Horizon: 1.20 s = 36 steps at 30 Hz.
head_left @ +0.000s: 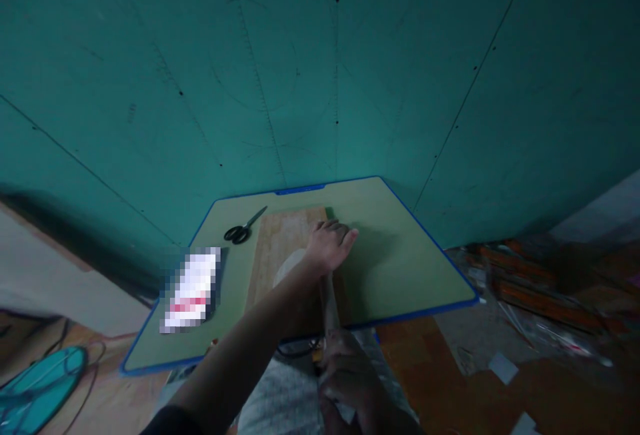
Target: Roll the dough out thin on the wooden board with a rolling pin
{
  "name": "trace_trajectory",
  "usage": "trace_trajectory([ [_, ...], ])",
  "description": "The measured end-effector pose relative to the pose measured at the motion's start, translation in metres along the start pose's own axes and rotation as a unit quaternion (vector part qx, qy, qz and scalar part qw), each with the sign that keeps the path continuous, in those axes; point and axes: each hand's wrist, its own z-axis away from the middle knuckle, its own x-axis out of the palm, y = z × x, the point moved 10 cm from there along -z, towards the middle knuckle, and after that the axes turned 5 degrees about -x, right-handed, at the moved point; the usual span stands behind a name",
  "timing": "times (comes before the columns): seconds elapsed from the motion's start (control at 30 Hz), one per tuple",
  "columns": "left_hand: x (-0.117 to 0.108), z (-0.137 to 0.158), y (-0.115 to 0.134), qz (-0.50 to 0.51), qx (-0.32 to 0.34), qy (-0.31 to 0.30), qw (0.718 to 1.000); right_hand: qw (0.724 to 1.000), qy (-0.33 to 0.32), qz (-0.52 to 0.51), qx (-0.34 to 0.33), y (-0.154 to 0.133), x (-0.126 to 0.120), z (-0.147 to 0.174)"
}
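Observation:
A wooden cutting board [285,228] lies on a pale table with a blue rim. My left hand [330,243] is over the board's right side, palm down, fingers bent and thumb out to the right; what lies beneath its fingers is hidden. A bit of something green [329,212] shows just beyond those fingers. Closer to my body, my right hand [350,372] is closed around a long, narrow, pale tool [330,305] that looks like a knife and points away toward my left hand. Partly behind my left wrist is a whitish rounded thing [290,263].
Black-handled scissors [243,230] lie left of the board. A blurred-out white and red item [193,288] is near the left edge of the table [400,268]. A green wall [320,75] rises behind. Clutter [550,295] covers the floor at right; a turquoise round object [47,382] sits lower left.

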Motion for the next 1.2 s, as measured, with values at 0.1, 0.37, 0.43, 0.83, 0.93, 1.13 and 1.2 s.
trace_trajectory([
  [0.1,0.004,-0.004,0.008,-0.021,0.000,-0.009,1.000,0.999,0.012,-0.023,0.024,0.006,-0.014,0.004],
  [0.37,0.007,0.005,-0.010,-0.040,0.026,-0.009,0.999,0.998,0.007,0.010,0.057,0.004,-0.016,-0.013],
  [0.43,0.003,0.018,-0.027,-0.023,0.033,-0.017,0.999,0.997,0.008,0.028,0.066,0.004,-0.006,-0.025],
  [0.83,-0.030,0.087,-0.100,-0.037,-0.006,0.042,0.998,0.987,-0.052,0.143,0.040,0.002,0.031,-0.051],
  [0.93,-0.040,0.103,-0.105,-0.039,0.013,0.088,0.995,0.979,-0.054,0.186,0.064,0.016,0.017,-0.049],
  [1.13,-0.051,0.133,-0.108,-0.053,0.030,0.097,0.993,0.936,-0.110,0.313,0.117,0.065,-0.011,-0.065],
  [1.2,-0.050,0.143,-0.105,-0.064,0.027,0.095,0.993,0.897,-0.160,0.378,0.163,0.086,-0.017,-0.072],
])
